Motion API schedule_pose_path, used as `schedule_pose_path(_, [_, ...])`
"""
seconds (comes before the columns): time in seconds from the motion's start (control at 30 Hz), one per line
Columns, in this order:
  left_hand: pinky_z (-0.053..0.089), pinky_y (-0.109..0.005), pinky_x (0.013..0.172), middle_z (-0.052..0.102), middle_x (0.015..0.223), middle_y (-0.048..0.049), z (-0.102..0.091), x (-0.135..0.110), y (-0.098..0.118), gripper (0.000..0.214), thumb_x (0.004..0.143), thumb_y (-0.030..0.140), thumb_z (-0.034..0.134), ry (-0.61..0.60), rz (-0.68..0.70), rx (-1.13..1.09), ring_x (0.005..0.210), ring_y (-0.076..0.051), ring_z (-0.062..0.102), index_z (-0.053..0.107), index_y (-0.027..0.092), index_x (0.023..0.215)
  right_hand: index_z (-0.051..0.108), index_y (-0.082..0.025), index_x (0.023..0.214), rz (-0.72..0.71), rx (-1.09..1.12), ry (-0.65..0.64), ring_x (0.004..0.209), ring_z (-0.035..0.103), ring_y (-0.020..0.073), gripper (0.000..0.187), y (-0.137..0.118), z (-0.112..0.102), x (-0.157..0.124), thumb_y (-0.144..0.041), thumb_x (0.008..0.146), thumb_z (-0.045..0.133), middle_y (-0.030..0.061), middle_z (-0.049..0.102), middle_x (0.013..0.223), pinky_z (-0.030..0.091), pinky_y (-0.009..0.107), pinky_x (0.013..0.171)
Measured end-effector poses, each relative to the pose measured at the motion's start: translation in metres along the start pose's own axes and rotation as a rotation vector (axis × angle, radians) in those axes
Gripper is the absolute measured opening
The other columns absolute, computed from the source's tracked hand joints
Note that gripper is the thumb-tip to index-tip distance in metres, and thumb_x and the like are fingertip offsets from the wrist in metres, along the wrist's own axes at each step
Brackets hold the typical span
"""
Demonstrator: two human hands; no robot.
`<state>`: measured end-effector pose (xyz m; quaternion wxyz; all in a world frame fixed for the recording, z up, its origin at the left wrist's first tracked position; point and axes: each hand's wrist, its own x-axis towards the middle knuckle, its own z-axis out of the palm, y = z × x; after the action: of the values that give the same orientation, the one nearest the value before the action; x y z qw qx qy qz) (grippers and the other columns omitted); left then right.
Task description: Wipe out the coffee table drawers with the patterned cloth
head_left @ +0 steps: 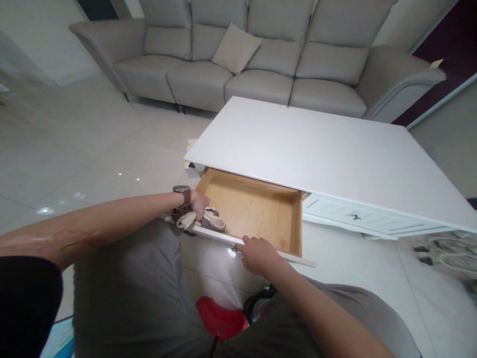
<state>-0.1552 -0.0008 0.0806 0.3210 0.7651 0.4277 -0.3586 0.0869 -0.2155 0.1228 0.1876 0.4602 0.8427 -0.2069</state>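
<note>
A wooden drawer (257, 211) is pulled out from the white coffee table (316, 149). At its front left corner, my left hand (199, 203), with a watch (182, 190) on the wrist, is closed on a crumpled beige and grey-brown cloth (213, 220). The cloth lies partly inside the drawer and partly over its front edge. My right hand (259, 254) grips the top of the white drawer front beside the metal knob (235, 247), fingers bent over the edge.
A grey sofa (261, 84) with a beige cushion (237, 48) stands behind the table. Another drawer (354, 217) on the right is closed. Between my knees on the floor are a red object (221, 318) and a black, rounded one (257, 301).
</note>
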Motion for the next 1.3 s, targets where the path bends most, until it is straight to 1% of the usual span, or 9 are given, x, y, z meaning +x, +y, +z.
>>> schedule_pose_path(0.17, [0.058, -0.029, 0.066, 0.077, 0.079, -0.0061, 0.004, 0.021, 0.072, 0.036, 0.051, 0.030, 0.082, -0.078, 0.164, 0.015, 0.073, -0.022, 0.069, 0.080, 0.013, 0.083, 0.072, -0.017, 0.127, 0.010, -0.015, -0.015, 0.109, 0.069, 0.0306, 0.036, -0.007, -0.002, 0.003, -0.016, 0.100, 0.049, 0.0171, 0.067, 0.126, 0.058, 0.043, 0.089])
schedule_pose_path(0.3, [0.054, -0.028, 0.060, 0.074, 0.073, -0.0050, 0.010, 0.043, 0.128, 0.032, 0.050, 0.031, 0.085, -0.067, 0.278, -0.077, 0.066, -0.019, 0.065, 0.078, 0.013, 0.075, 0.074, -0.014, 0.126, 0.047, -0.029, -0.026, 0.108, 0.070, 0.0323, 0.036, -0.013, -0.003, 0.006, -0.016, 0.099, 0.050, 0.0225, 0.067, 0.127, 0.059, 0.045, 0.089])
schedule_pose_path(0.5, [0.055, -0.030, 0.063, 0.073, 0.068, -0.0062, 0.012, 0.053, 0.166, 0.037, 0.042, 0.032, 0.092, -0.014, 0.340, 0.027, 0.064, -0.020, 0.064, 0.079, 0.013, 0.072, 0.072, -0.009, 0.133, 0.099, -0.076, -0.109, 0.119, 0.067, 0.0363, 0.042, -0.016, -0.010, 0.013, -0.015, 0.102, 0.045, 0.0304, 0.058, 0.141, 0.058, 0.046, 0.092])
schedule_pose_path(0.67, [0.055, -0.030, 0.069, 0.077, 0.076, -0.0096, -0.011, 0.033, 0.152, 0.032, 0.053, 0.030, 0.086, 0.111, 0.346, 0.234, 0.071, -0.022, 0.067, 0.082, 0.014, 0.080, 0.074, -0.015, 0.130, 0.041, -0.048, -0.068, 0.112, 0.069, 0.0337, 0.039, -0.016, -0.008, 0.014, -0.016, 0.101, 0.048, 0.0230, 0.065, 0.130, 0.057, 0.044, 0.090])
schedule_pose_path(0.8, [0.056, -0.036, 0.081, 0.079, 0.094, -0.0171, -0.034, 0.028, 0.121, 0.036, 0.062, 0.034, 0.082, 0.410, 0.210, 0.324, 0.090, -0.031, 0.073, 0.082, 0.014, 0.091, 0.073, -0.019, 0.129, 0.039, -0.047, -0.035, 0.112, 0.068, 0.0326, 0.037, -0.016, -0.001, 0.012, -0.018, 0.101, 0.050, 0.0189, 0.066, 0.125, 0.057, 0.043, 0.090])
schedule_pose_path(0.87, [0.055, -0.040, 0.091, 0.078, 0.107, -0.0204, -0.032, 0.033, 0.106, 0.038, 0.070, 0.037, 0.078, 0.550, 0.137, 0.335, 0.104, -0.035, 0.072, 0.081, 0.014, 0.101, 0.073, -0.020, 0.128, 0.040, -0.043, -0.026, 0.110, 0.068, 0.0307, 0.036, -0.016, 0.001, 0.011, -0.018, 0.100, 0.051, 0.0176, 0.066, 0.124, 0.056, 0.042, 0.089])
schedule_pose_path(0.97, [0.050, -0.045, 0.106, 0.072, 0.129, -0.0204, -0.010, 0.051, 0.090, 0.058, 0.071, 0.038, 0.083, 0.486, 0.078, 0.319, 0.122, -0.038, 0.066, 0.074, 0.017, 0.126, 0.074, -0.019, 0.125, 0.041, -0.048, -0.012, 0.109, 0.067, 0.0300, 0.034, -0.016, 0.003, 0.010, -0.017, 0.101, 0.049, 0.0173, 0.065, 0.123, 0.056, 0.043, 0.089])
schedule_pose_path(1.13, [0.032, -0.070, 0.119, 0.004, 0.178, -0.0130, 0.035, 0.093, 0.079, 0.146, 0.046, 0.044, 0.100, 0.357, 0.054, 0.179, 0.158, -0.054, 0.009, 0.021, 0.038, 0.168, 0.075, -0.019, 0.123, 0.048, -0.049, 0.000, 0.112, 0.066, 0.0305, 0.032, -0.017, 0.003, 0.010, -0.019, 0.101, 0.051, 0.0188, 0.065, 0.124, 0.055, 0.044, 0.089])
schedule_pose_path(1.3, [0.018, -0.085, 0.114, -0.020, 0.175, -0.0112, 0.042, 0.119, 0.065, 0.156, 0.046, 0.029, 0.098, 0.400, -0.098, 0.093, 0.155, -0.060, -0.011, 0.002, 0.042, 0.168, 0.075, -0.018, 0.122, 0.045, -0.044, 0.007, 0.112, 0.065, 0.0305, 0.032, -0.015, 0.007, 0.010, -0.018, 0.102, 0.050, 0.0177, 0.064, 0.125, 0.054, 0.043, 0.090])
